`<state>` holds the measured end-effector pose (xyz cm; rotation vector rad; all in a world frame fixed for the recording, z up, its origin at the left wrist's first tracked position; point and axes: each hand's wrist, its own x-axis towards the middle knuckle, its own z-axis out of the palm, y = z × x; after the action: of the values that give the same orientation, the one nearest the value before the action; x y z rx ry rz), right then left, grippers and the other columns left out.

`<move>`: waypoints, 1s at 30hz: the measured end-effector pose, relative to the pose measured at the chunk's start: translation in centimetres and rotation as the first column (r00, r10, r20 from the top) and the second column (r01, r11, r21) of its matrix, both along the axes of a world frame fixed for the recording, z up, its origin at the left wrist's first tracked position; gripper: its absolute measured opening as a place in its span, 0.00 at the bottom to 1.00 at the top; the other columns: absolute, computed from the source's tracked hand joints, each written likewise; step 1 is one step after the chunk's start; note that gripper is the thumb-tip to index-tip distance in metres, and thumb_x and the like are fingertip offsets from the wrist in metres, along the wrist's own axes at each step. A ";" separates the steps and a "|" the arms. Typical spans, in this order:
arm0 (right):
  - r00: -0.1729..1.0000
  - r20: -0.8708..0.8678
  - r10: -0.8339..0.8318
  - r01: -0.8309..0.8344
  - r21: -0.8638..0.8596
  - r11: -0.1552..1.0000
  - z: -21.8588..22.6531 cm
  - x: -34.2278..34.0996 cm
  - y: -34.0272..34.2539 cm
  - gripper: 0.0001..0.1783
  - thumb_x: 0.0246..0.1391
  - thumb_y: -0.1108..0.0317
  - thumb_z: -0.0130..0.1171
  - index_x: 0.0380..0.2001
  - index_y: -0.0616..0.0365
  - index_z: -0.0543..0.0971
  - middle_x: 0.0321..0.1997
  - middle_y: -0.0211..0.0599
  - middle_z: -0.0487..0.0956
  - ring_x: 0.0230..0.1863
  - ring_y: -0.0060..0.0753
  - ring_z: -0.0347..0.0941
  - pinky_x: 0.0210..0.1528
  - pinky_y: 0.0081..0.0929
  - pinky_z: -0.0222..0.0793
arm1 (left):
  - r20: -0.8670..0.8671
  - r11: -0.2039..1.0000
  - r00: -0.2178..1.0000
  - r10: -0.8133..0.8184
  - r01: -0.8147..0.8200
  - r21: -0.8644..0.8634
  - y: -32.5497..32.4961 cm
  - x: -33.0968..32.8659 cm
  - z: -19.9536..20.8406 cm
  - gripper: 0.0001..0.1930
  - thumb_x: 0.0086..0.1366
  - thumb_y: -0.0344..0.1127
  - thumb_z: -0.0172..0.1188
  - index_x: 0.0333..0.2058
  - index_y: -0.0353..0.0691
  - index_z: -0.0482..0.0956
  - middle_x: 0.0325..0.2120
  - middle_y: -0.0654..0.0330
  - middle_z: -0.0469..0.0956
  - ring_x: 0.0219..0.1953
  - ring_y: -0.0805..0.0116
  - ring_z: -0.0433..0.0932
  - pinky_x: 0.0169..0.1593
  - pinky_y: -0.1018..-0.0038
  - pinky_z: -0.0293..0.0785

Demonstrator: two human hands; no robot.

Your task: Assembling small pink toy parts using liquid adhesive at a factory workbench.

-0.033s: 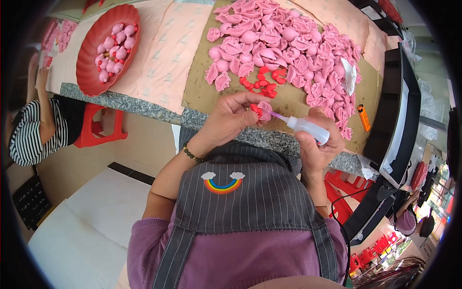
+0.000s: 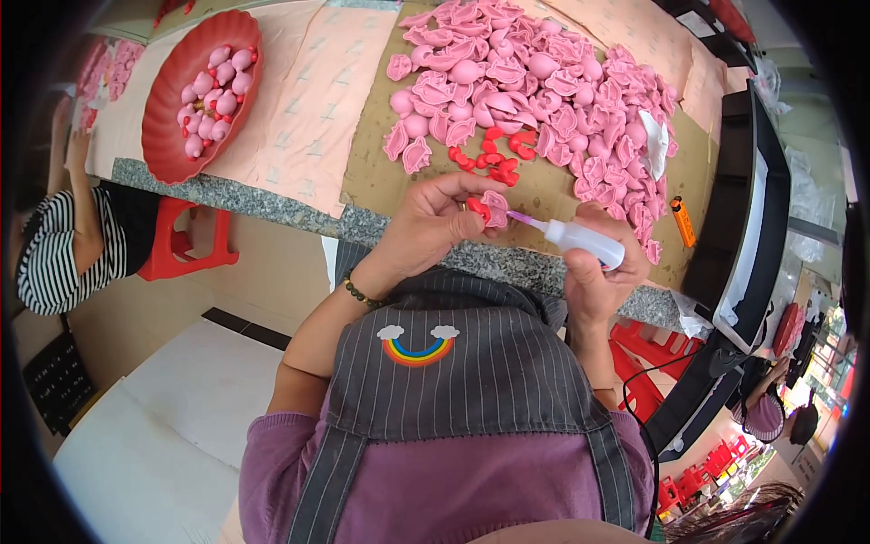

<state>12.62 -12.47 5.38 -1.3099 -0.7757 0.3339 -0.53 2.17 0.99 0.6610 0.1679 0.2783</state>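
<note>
Between thumb and fingers, my left hand (image 2: 428,220) pinches a small red piece (image 2: 478,210) with a cupped pink piece (image 2: 495,208) against it. My right hand (image 2: 605,263) is closed round a white squeeze bottle (image 2: 587,243), tilted so its narrow purplish nozzle (image 2: 526,218) points left at the pink piece. The tip is at or very near the pink piece's edge; I cannot tell if they touch. Just beyond my left hand lie several loose red pieces (image 2: 497,166). Behind them spreads a large pile of pink moulded pieces (image 2: 507,77), some cupped, some rounded.
A red scalloped tray (image 2: 161,136) at the left holds pink-and-red assembled pieces. An orange lighter (image 2: 682,222) and white tissue (image 2: 654,145) lie right of the pile, beside a black-framed stand (image 2: 757,208). Another person's striped sleeve (image 2: 56,249) shows far left, near a red stool (image 2: 186,240).
The squeeze bottle and its nozzle have shifted slightly to the right, away from my left hand. My left hand still holds the red and pink pieces.
</note>
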 end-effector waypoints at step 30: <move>0.993 -0.041 0.109 -0.116 -0.295 0.948 -0.7 2.2 4.3 0.09 0.41 0.83 0.59 0.30 0.66 0.77 0.31 0.37 0.77 0.29 0.20 0.73 0.32 0.15 0.67 | -0.009 0.979 0.990 0.141 -0.140 -0.148 -0.1 -2.4 -0.5 0.20 0.57 0.38 0.59 0.45 0.32 0.69 0.38 0.56 0.74 0.38 0.67 0.73 0.43 0.70 0.71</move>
<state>14.79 -8.14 4.71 -1.5426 -0.8033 0.5744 -2.95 2.08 0.49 0.5019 0.2326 0.3983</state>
